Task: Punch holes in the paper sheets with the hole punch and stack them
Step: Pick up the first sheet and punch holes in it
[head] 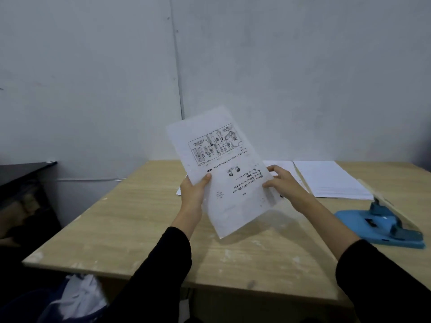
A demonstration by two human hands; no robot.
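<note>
A printed paper sheet [224, 183], with a boxed drawing and lines of text, is held tilted in the air above the middle of the wooden table [144, 229]. My left hand [193, 194] pinches its left edge, thumb on the front. Along its right edge, my right hand [283, 183] grips it. The blue hole punch [382, 226] stands on the table at the right, its long handle raised, a little beyond my right forearm. A stack of white sheets [331, 180] lies at the back right of the table.
More white paper [278, 165] lies flat behind the held sheet, mostly hidden. A pale wall runs behind the table. A dark shelf or cabinet [23, 183] stands at the left. A bag with white material [79, 297] sits below the table's front left corner.
</note>
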